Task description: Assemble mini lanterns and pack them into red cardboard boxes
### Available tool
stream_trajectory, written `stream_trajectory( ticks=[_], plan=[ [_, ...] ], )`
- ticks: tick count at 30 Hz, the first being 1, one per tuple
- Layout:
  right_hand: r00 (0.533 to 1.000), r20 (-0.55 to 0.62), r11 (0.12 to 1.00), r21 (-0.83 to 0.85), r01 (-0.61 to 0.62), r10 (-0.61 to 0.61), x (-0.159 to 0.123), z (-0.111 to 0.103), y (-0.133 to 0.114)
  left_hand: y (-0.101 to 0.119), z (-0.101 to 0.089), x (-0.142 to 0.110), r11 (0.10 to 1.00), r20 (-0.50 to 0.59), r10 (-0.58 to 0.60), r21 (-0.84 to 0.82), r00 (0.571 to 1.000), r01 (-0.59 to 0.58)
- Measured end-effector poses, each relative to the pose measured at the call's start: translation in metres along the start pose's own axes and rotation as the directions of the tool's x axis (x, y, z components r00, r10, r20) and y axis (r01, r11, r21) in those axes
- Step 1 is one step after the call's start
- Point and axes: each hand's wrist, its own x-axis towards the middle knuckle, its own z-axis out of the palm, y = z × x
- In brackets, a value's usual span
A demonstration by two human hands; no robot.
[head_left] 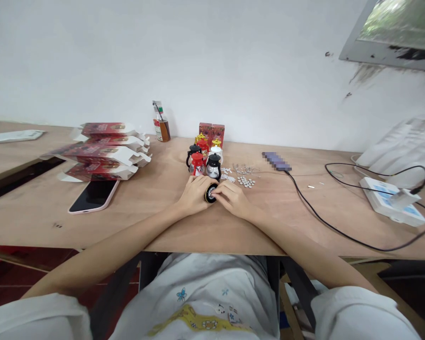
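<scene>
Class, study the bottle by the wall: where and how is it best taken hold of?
Probably around the body of the bottle, coming from the front with the left hand, thumb and fingers on opposite sides. It stands upright with the wall close behind, leaving the front more open. The dark stick slanting at its narrow top makes that a poorer grip.

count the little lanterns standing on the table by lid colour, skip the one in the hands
black lanterns: 2
red lanterns: 2
gold lanterns: 2
white lantern: 1
total: 7
</scene>
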Motion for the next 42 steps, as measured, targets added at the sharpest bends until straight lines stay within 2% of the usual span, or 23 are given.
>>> stream_trajectory(
  ticks=[7,14,20,27,34,42],
  plan=[
    [0.995,-0.037,0.992,-0.095,0.087,-0.091,0.0004,-0.0014,-0.0026,0.0012,-0.0011,0.0005,1.0,-0.02,0.003,-0.02,1.0,-0.004],
    [0.99,-0.062,0.971,-0.21,0.114,-0.129,0.0,0.0037,-0.0017,0.0024,-0.0007,0.0007,0.999,-0.039,-0.003,-0.039,0.999,0.001],
    [0.987,-0.095,0.979,-0.175,0.108,-0.126,-0.0003,0.0047,-0.0029,0.0034,-0.0011,0.0016,0.998,-0.039,-0.026,-0.06,0.999,0.024],
    [0.995,-0.082,0.995,-0.082,0.048,-0.055,-0.0023,0.0047,-0.0036,0.0049,-0.0008,0.0013,0.998,-0.027,-0.046,-0.051,0.999,0.044],
    [0.988,-0.119,0.989,-0.123,0.086,-0.1,-0.0022,0.0045,-0.0056,0.0042,-0.0014,0.0014,0.996,-0.032,-0.038,-0.079,0.999,0.035],
    [0.994,-0.06,0.982,-0.172,0.08,-0.091,-0.0038,0.0064,-0.0031,0.004,-0.0027,0.0017,0.997,-0.002,-0.055,-0.058,0.998,0.055]
  ],
)
